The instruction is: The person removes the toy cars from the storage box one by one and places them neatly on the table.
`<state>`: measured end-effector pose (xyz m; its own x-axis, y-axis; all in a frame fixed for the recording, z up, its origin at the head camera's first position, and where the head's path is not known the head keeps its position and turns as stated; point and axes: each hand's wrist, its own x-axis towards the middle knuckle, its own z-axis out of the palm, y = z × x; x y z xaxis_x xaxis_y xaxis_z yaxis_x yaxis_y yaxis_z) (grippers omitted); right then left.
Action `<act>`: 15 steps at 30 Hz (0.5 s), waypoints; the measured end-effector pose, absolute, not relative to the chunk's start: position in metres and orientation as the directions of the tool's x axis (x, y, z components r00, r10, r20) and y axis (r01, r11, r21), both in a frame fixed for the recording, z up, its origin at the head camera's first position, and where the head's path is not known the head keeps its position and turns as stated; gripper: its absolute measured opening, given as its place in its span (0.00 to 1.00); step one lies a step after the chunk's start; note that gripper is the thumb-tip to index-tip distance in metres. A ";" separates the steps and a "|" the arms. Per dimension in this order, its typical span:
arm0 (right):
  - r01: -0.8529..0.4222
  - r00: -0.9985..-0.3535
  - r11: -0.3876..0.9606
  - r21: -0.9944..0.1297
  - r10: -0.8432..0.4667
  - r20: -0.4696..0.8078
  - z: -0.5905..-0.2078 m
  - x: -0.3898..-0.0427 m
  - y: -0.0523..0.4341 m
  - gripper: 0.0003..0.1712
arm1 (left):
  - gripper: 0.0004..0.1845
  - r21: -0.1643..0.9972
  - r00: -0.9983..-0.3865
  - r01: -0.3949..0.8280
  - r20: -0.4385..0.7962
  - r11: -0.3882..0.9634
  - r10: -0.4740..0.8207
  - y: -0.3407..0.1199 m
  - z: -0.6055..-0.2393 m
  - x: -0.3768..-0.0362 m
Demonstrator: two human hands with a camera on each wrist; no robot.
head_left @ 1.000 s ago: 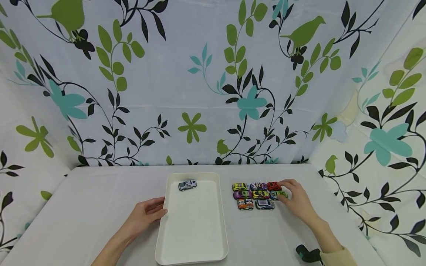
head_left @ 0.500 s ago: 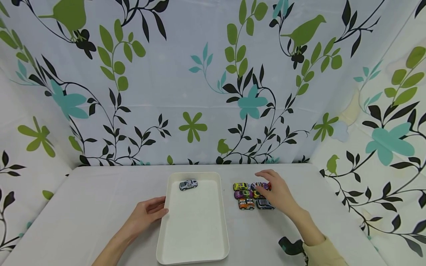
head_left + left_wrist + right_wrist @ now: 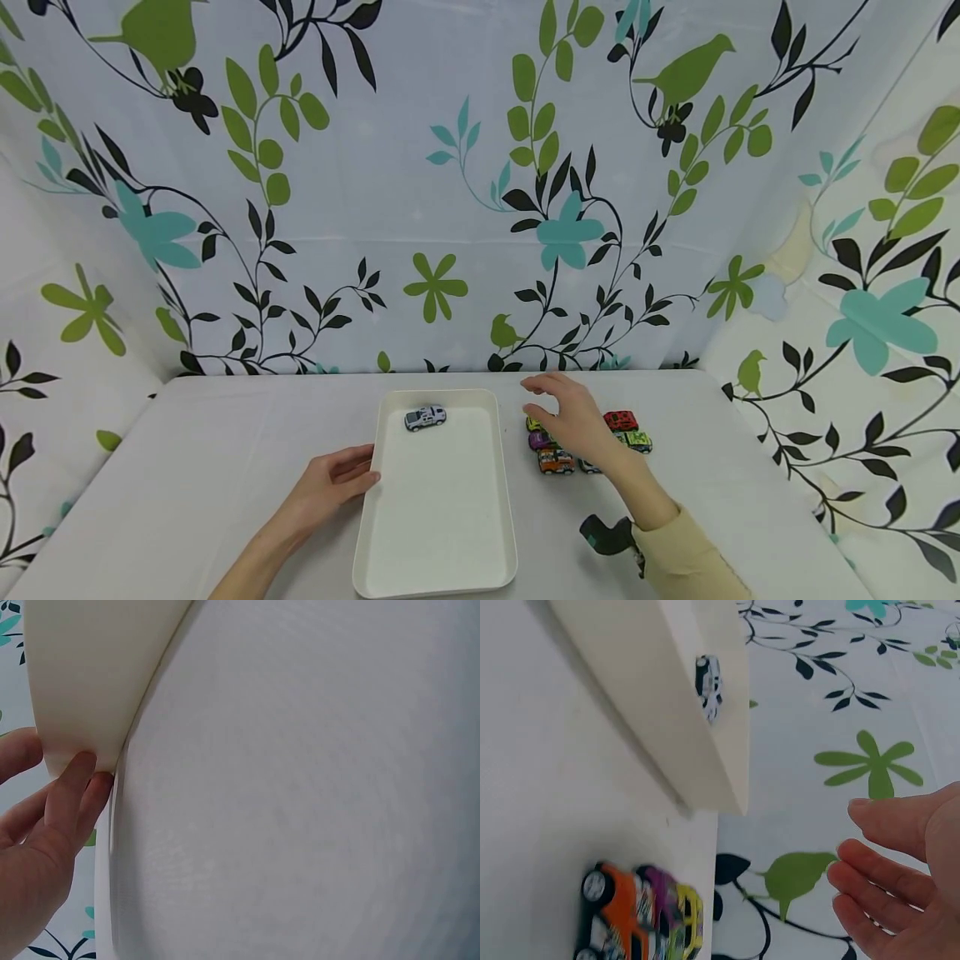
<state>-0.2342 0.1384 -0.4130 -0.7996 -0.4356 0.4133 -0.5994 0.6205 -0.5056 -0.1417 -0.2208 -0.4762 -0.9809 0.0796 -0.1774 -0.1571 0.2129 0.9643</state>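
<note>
A white tray (image 3: 504, 500) lies on the table with one silver toy car (image 3: 424, 417) at its far end. My left hand (image 3: 352, 473) rests against the tray's left wall, and in the left wrist view its fingertips (image 3: 75, 776) touch the tray wall (image 3: 90, 675). My right hand (image 3: 551, 398) hovers with relaxed, empty fingers (image 3: 889, 874) over the left part of a cluster of toy cars. A red car (image 3: 621, 420), a green car (image 3: 638, 441), an orange car (image 3: 556, 461) and a purple car (image 3: 537, 440) show around it. The hand hides others.
Floral curtains close off the back and both sides of the grey table (image 3: 225, 433). A dark wrist-worn device (image 3: 606, 535) sits below my right forearm. In the right wrist view the orange car (image 3: 619, 911) lies near the tray's corner (image 3: 727, 787).
My right hand has moved left across the car cluster, from its right edge to its left side, uncovering the red and green cars. The left hand and tray have stayed put.
</note>
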 end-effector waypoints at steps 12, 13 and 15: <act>-0.611 -0.788 0.589 -0.530 -0.518 0.332 -0.415 -0.240 0.081 0.17 | 0.32 0.965 -0.981 -0.156 -0.176 0.210 0.083 -0.222 -0.477 -0.142; -0.613 -0.785 0.585 -0.532 -0.528 0.323 -0.416 -0.240 0.076 0.17 | 0.32 0.965 -0.981 -0.157 -0.177 0.210 0.084 -0.222 -0.477 -0.142; -0.612 -0.781 0.574 -0.544 -0.546 0.303 -0.417 -0.240 0.067 0.17 | 0.32 0.965 -0.980 -0.157 -0.178 0.209 0.086 -0.221 -0.477 -0.142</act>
<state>-0.2403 0.0666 -0.4169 -0.7811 -0.5462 0.3025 -0.6120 0.5738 -0.5443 -0.1418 -0.2215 -0.4774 -0.9802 0.0864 -0.1780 -0.1568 0.2092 0.9652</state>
